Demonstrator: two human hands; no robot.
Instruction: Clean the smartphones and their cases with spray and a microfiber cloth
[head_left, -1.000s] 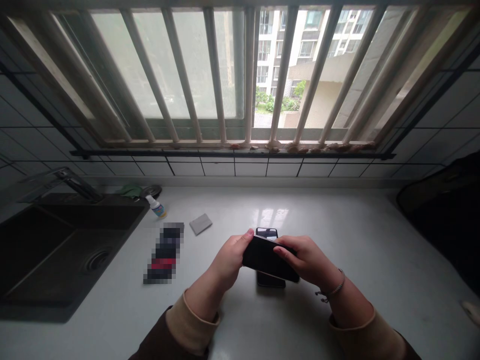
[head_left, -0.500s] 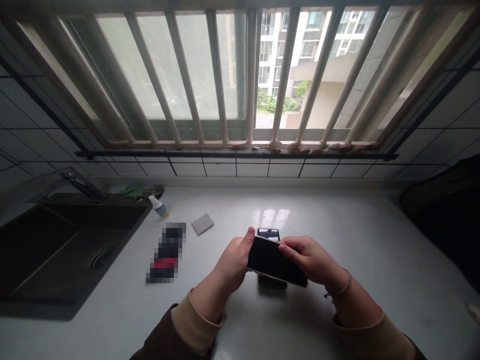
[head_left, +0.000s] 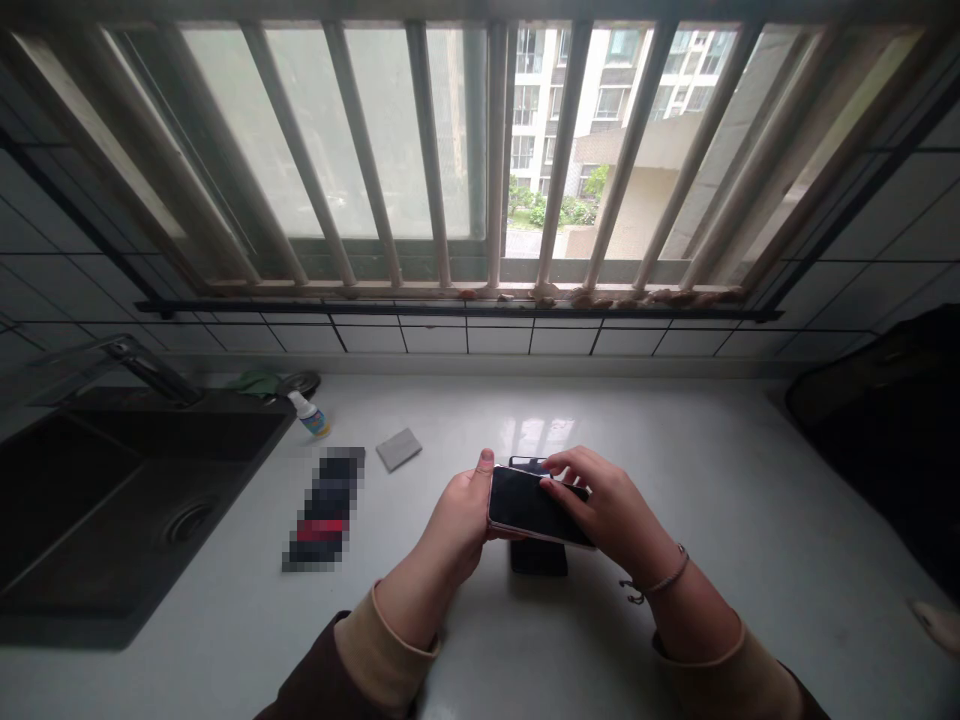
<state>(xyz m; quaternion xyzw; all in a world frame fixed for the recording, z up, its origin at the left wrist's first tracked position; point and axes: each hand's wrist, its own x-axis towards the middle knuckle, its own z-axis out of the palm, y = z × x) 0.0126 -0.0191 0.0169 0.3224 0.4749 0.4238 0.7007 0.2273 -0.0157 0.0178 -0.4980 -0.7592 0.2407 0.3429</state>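
My left hand (head_left: 457,522) grips the left edge of a black-faced smartphone (head_left: 532,507), its thumb raised beside the top corner. My right hand (head_left: 611,510) holds the phone's right side, with the fingers lying over its upper edge and face. Beneath the held phone lies a second dark phone (head_left: 538,558), its middle hidden by the phone and my hands. Its far end (head_left: 529,463) shows past the held phone. A thin bracelet (head_left: 667,577) circles my right wrist.
On the white counter (head_left: 750,500) lie a pixelated package (head_left: 324,510), a grey card-like pad (head_left: 398,449) and a small bottle (head_left: 310,415). A dark sink (head_left: 127,510) with a faucet (head_left: 142,367) is at left. A dark bag-like object (head_left: 877,420) is at right.
The held phone has turned to lie flatter and shifted slightly left. My right fingers have moved farther onto its upper edge and face.
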